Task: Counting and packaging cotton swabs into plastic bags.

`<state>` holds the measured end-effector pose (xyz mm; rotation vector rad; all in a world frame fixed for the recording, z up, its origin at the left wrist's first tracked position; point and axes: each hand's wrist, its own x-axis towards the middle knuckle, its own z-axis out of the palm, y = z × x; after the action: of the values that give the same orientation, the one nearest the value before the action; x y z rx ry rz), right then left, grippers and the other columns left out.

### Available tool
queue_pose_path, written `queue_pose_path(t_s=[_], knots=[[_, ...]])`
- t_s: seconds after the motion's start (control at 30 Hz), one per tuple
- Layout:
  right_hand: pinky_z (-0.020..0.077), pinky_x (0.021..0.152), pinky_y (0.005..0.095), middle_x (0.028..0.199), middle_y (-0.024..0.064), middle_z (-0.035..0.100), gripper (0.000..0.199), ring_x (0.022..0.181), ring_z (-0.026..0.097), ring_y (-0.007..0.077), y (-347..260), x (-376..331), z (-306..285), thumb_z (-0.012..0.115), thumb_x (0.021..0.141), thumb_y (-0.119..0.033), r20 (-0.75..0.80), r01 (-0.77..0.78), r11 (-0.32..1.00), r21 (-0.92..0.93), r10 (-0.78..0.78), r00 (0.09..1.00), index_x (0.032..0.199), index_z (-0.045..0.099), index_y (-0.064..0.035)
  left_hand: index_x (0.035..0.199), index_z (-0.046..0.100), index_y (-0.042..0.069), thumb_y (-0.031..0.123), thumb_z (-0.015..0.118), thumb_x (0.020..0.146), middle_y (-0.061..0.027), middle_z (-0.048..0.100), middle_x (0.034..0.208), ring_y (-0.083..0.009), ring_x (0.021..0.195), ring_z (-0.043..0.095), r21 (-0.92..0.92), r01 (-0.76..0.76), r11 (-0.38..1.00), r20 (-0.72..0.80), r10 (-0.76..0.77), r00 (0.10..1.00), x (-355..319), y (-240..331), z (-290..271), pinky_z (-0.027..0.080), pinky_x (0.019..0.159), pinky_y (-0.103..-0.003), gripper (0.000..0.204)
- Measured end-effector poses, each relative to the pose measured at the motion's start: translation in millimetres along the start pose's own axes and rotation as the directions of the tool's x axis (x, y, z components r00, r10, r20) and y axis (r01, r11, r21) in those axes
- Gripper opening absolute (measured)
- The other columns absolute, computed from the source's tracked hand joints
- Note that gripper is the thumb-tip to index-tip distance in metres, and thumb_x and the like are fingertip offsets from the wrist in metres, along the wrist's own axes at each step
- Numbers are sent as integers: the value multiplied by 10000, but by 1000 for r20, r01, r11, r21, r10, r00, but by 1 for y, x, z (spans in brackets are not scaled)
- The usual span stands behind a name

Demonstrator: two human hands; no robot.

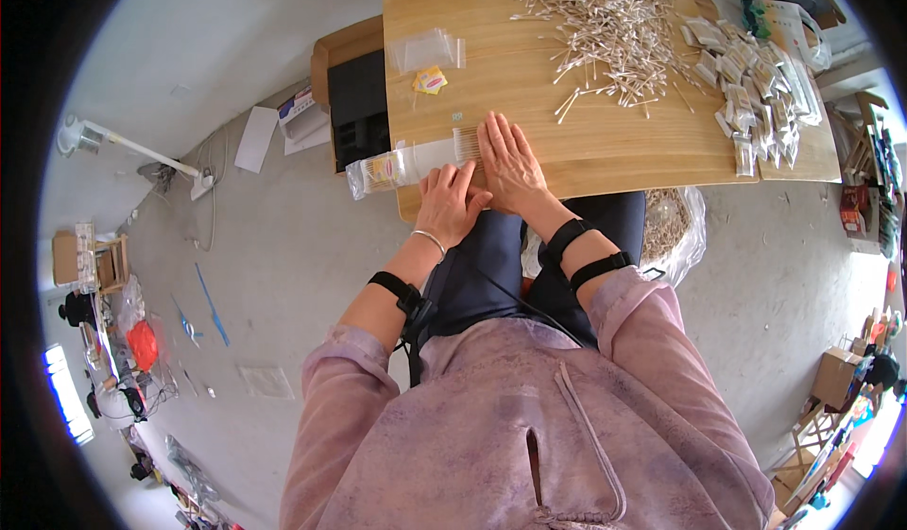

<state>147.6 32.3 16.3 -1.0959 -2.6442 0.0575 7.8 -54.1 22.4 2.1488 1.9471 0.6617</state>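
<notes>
My right hand (pixel 511 163) lies flat on the table's near edge, its fingers straight and close together. Along its index finger side is a row of cotton swabs (pixel 466 143), partly covered by the hand. My left hand (pixel 448 204) rests beside it, fingers slightly bent and thumb apart, fingertips at the lower edge of a clear plastic bag (pixel 433 157). Whether it pinches the bag is not visible. At the bag's left lies a clear pack of swabs (pixel 383 172) with a yellow label, overhanging the table edge.
A big pile of loose swabs (pixel 609 34) covers the table's far middle. Many filled packs (pixel 756 86) are heaped at right. Yellow cards (pixel 430 80) and empty clear bags (pixel 427 51) lie at left. An open cardboard box (pixel 348 41) stands beside the table; a swab-filled plastic bag (pixel 673 228) sits below.
</notes>
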Motion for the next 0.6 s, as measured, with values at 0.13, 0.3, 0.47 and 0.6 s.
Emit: queue_pose_path(t_s=[0.13,0.3,0.47,0.6], knots=[[175,1150,428,1493,230,228,951,1403,216,340,2,0,2,617,747,-509,-2,2,1000,-18,-2,1000,1421,250,51,1316,479,71,600,416,901,-120,513,986,-308,947,476,-16,4,1000,-18,-4,1000,3,1,1,338,865,-438,675],[178,1147,429,1489,231,234,923,1402,219,343,0,0,1,591,763,-501,-29,9,999,33,-8,1000,1420,256,53,1330,465,78,617,417,894,-126,520,988,-309,943,476,-47,86,995,13,-85,996,8,4,0,333,870,-442,695],[176,1148,429,1486,234,236,906,1402,218,343,-1,-1,-4,582,769,-475,-4,9,999,52,-8,1000,1422,245,54,1341,451,83,635,398,892,-133,527,992,-311,952,478,-6,72,997,38,-72,997,8,4,0,329,881,-449,714],[171,1150,427,1492,228,229,917,1405,213,336,-1,-1,-4,585,763,-484,14,2,1000,13,-2,1000,1426,240,48,1337,456,86,628,400,894,-131,536,1006,-318,973,484,-19,96,995,30,-96,995,9,5,1,329,889,-458,703]])
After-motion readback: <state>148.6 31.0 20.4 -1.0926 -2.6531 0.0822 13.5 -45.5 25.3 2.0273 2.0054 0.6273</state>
